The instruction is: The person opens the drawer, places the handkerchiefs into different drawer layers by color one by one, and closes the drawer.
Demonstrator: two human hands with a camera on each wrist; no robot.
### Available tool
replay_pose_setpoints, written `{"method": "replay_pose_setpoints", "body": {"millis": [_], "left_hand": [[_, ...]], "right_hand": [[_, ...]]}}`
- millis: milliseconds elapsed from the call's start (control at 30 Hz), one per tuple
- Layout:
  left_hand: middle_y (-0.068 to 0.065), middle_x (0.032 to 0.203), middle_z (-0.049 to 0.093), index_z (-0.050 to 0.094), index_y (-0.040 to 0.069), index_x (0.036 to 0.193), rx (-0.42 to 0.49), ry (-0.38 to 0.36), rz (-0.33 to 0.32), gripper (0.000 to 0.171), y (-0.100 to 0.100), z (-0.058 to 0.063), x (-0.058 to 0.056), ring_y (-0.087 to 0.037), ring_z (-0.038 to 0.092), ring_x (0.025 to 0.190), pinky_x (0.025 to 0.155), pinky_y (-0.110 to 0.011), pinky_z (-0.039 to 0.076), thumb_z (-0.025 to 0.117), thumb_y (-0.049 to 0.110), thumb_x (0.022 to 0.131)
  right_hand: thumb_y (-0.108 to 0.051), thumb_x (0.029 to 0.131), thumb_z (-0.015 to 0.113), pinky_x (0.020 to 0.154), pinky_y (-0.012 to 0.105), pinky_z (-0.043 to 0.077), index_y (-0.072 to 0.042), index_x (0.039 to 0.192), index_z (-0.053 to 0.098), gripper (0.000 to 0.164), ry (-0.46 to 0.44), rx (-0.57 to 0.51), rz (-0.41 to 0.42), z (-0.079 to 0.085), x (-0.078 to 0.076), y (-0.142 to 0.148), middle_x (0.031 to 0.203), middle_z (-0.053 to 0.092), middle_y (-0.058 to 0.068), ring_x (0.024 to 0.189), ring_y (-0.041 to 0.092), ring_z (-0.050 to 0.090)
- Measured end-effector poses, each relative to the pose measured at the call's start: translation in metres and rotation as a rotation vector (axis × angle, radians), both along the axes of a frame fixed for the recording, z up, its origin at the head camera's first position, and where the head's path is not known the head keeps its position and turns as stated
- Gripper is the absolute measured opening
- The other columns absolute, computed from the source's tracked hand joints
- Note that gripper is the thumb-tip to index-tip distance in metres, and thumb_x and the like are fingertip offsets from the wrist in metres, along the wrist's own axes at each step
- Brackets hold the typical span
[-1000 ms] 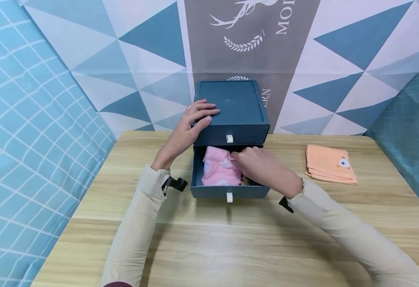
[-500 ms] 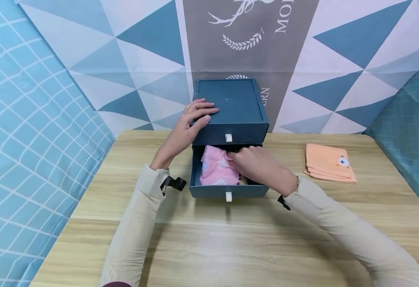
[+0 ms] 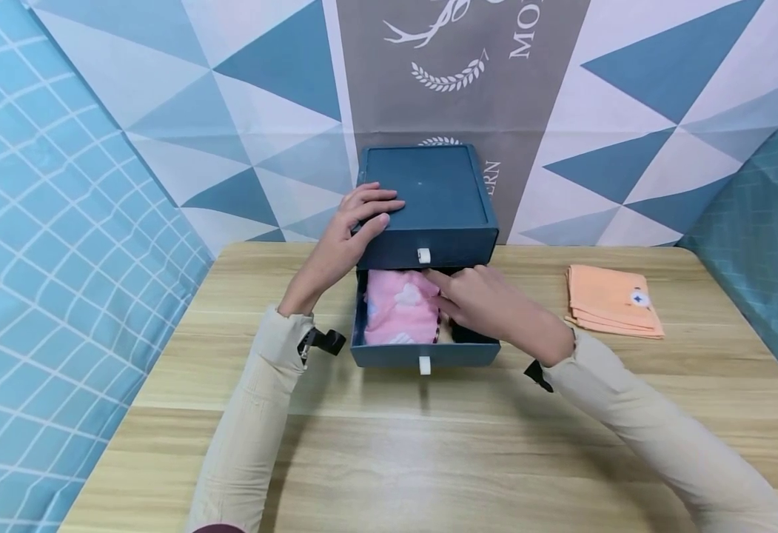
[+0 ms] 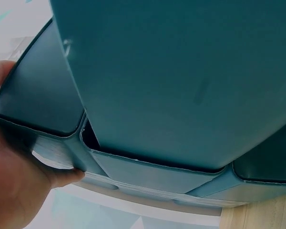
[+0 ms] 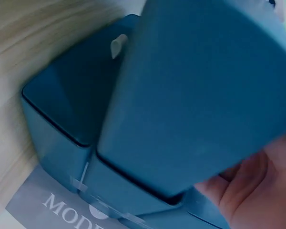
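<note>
A dark blue two-drawer storage box (image 3: 428, 185) stands against the wall with its lower drawer (image 3: 389, 356) pulled out. My left hand (image 3: 345, 240) rests on the box's top left edge, fingers spread on the lid and thumb near the front. In the drawer lies a pink towel (image 3: 395, 314) with pale patches. My right hand (image 3: 491, 303) reaches in from the right, its index finger extended and touching the towel's right edge. In the right wrist view, the drawer wall (image 5: 195, 95) hides the fingertips. Something black (image 3: 468, 334) lies partly under this hand.
A folded orange cloth (image 3: 611, 300) with a round white badge lies at the right of the wooden table (image 3: 389, 444). The upper drawer (image 3: 395, 252), with a white pull tab, is closed. Patterned cloth (image 3: 282, 66) covers the wall behind.
My right hand has let go of the towel's edge and straightened its index finger. The towel lies flatter and a little farther left. My left hand has stayed in place.
</note>
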State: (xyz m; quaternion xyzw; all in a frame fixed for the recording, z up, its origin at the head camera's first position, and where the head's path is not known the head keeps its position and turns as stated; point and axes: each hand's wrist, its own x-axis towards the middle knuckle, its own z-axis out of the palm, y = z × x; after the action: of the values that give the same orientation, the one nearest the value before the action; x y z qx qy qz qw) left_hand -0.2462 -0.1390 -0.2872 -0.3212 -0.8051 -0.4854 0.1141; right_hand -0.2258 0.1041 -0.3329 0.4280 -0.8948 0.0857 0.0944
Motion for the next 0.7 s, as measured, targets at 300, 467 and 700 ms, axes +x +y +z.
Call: {"method": "replay_pose_setpoints", "body": {"millis": [300,467,700], "left_hand": [[-0.023,0.148,0.044,0.059,-0.005,0.134,-0.006,0.004,-0.010,0.035,-0.001,0.004,-0.001,-0.032,0.019,0.149,0.121,-0.042,0.014,0.047,0.007,0.104],[-0.022,0.148,0.044,0.060,-0.004,0.134,-0.011,-0.005,-0.005,0.034,-0.002,0.002,0.001,-0.033,0.020,0.148,0.121,-0.046,0.013,0.047,0.007,0.104],[-0.020,0.148,0.045,0.060,-0.003,0.134,-0.009,-0.006,-0.001,0.035,0.000,0.002,0.002,-0.030,0.021,0.148,0.120,-0.046,0.014,0.047,0.009,0.105]], "right_hand": [[-0.011,0.096,0.065,0.071,0.030,0.056,-0.006,0.124,0.070,0.028,0.015,-0.125,0.135,0.007,0.017,0.006,0.097,0.073,0.003,0.081,0.015,0.067],[-0.019,0.105,0.051,0.114,0.043,0.036,-0.006,0.136,0.062,0.035,-0.210,-0.068,0.217,0.002,0.014,-0.008,0.138,0.061,0.006,0.137,0.025,0.047],[-0.030,0.109,0.039,0.117,0.044,0.029,-0.003,0.142,0.054,0.045,-0.415,-0.008,0.205,0.000,0.007,-0.013,0.145,0.054,0.009,0.142,0.024,0.040]]}}
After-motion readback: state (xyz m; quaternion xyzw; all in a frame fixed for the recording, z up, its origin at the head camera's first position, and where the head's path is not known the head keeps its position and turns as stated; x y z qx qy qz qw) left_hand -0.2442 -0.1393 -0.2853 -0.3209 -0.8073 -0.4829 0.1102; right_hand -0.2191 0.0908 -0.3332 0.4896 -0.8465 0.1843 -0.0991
